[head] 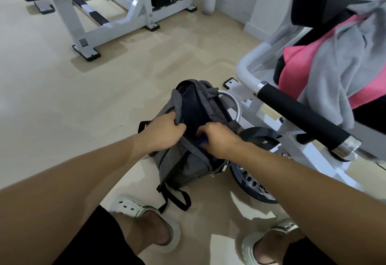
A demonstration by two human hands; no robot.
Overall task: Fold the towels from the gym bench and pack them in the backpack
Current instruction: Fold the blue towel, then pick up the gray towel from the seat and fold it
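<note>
Grey fabric backpack (pixel 188 139) stands on the beige floor at centre, mouth up and gaping. Left hand (pixel 165 133) curls round the 9 o'clock rim flap, likely holding the opening wide; right hand (pixel 217 139) pinches something dark blue at the 3 o'clock edge, probably the zip or lining. Grey towel (pixel 342 66) and pink towel (pixel 300 70) lie unfolded, draped over the black padded bench seat (pixel 279 70) at 2 o'clock, not yet packed.

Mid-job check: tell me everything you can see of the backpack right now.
The backpack is grey woven-looking fabric with a dark lining and black straps trailing on the beige floor. It stands on the floor beside the white gym machine, its top unzipped and gaping. The left hand grips the near-left edge of the opening; the right hand holds the opposite edge, fingers curled inside. No towel shows inside.
</note>
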